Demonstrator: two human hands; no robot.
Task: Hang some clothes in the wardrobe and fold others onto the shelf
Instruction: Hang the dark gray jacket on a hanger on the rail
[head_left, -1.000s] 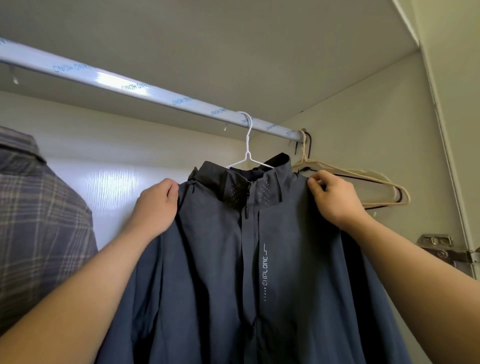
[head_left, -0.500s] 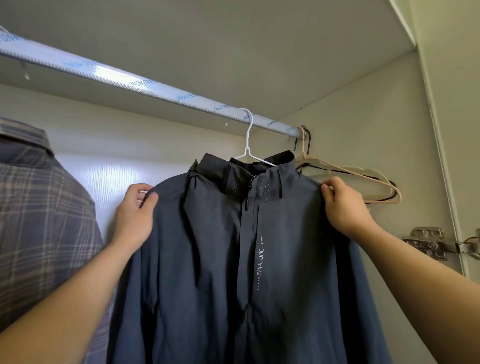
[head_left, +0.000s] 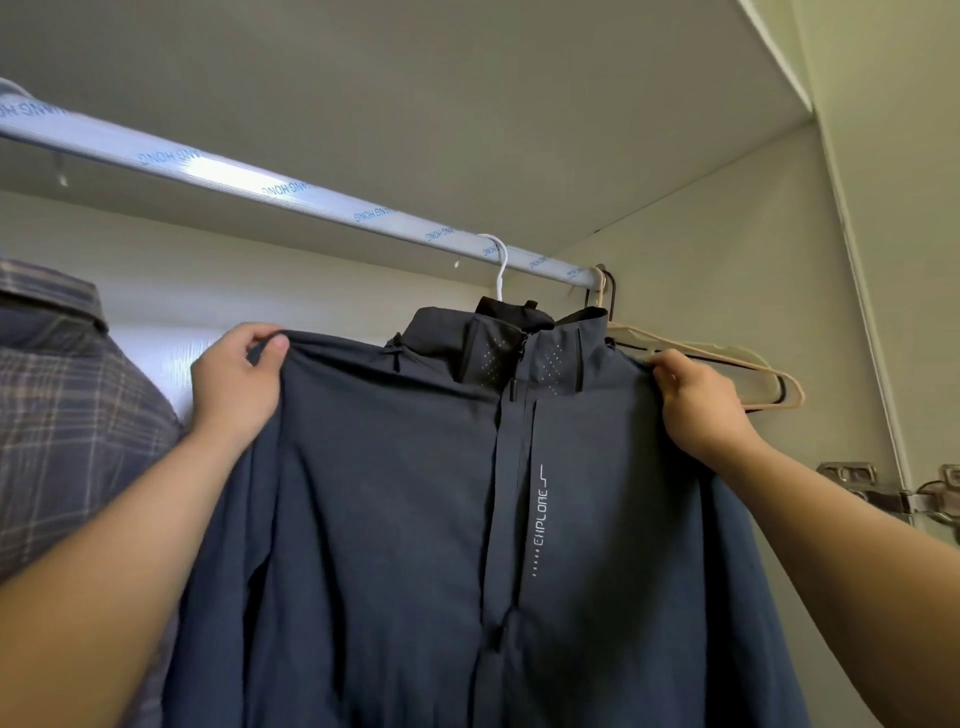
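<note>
Jacket hangs from the rail; left hand and right hand each pinch a shoulder.

A dark blue zipped jacket hangs facing front on a white hanger hooked over the wardrobe rail.

Open rail left of jacket; plaid shirt far left; empty hangers crowd right wall
</note>
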